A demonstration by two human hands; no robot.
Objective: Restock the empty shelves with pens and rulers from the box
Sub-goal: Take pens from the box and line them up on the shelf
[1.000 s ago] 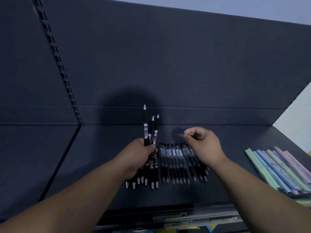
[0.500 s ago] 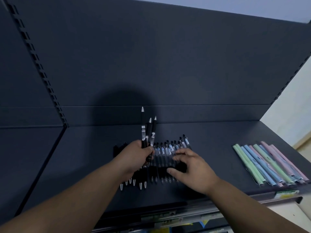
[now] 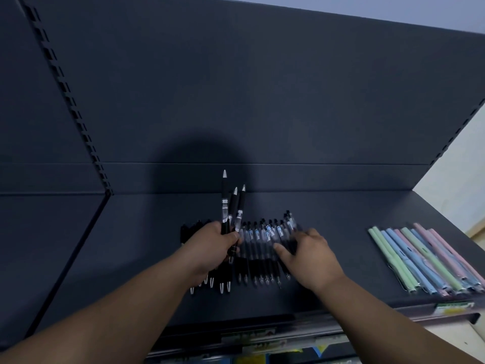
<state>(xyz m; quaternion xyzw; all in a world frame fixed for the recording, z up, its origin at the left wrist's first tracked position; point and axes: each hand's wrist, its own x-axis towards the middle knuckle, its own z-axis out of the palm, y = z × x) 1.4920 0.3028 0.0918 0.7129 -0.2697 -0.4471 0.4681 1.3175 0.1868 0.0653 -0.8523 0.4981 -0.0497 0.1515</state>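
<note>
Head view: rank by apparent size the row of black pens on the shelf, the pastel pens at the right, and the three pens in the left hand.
1-2. The row of black pens and the pastel pens: similar spread, not ranked apart.
3. The three pens in the left hand: smallest.

This was a shop, by every sign its stationery aisle. The stock lay on a dark metal display shelf (image 3: 341, 258) of the retail kind, with a flat back panel (image 3: 236, 88) behind it and a slotted upright (image 3: 65, 93) rising from its rear left corner. Black pens (image 3: 258, 248) lay side by side in a row at mid-shelf, and pastel pens (image 3: 425, 261) were ranged near the right edge. A printed label strip (image 3: 454, 305) sat in the rail along the front edge, with brightly coloured goods (image 3: 249, 359) on the level below.
</note>
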